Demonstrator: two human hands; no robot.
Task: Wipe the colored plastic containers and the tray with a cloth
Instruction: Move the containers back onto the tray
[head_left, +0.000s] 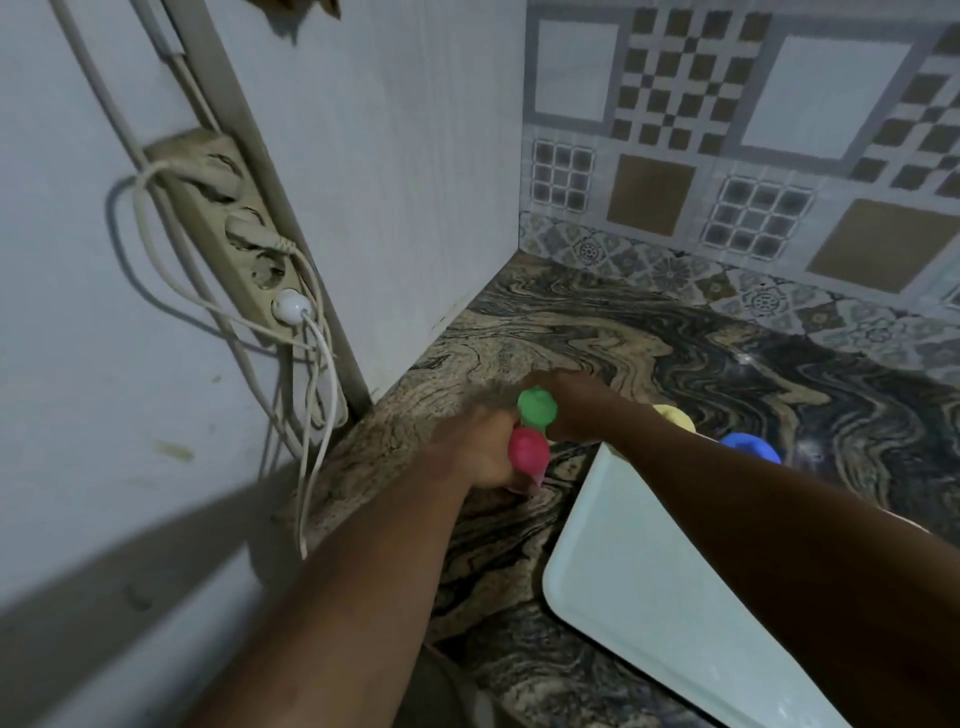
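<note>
Your left hand (483, 453) has its fingers curled round the red container (528, 451), just off the far left corner of the pale tray (639, 582). Your right hand (577, 410) sits just beyond it and, as far as the motion blur lets anyone judge, is wrapped round the green container (537, 407). The two containers touch, the green one on the side farther from the tray. In this head view the yellow container (675, 415) and the blue container (750, 448) stand on the marbled countertop (519, 343) just past the tray's far edge, partly hidden by your right forearm. The tray itself lies flat on the countertop with nothing visible on its bare surface. No cloth shows anywhere, so it is either hidden inside a hand or not yet picked up. If it is missing, set one container down beside the tray and fetch it before going on. Wipe one container at a time: hold it firmly with one hand and turn it so the cloth reaches all the way round and under the base. Keep wiped containers apart from the yellow and blue ones so you don't lose track. Keep any damp cloth well away from the power strip (234, 228) on the wall, far across the countertop from the tray.
</note>
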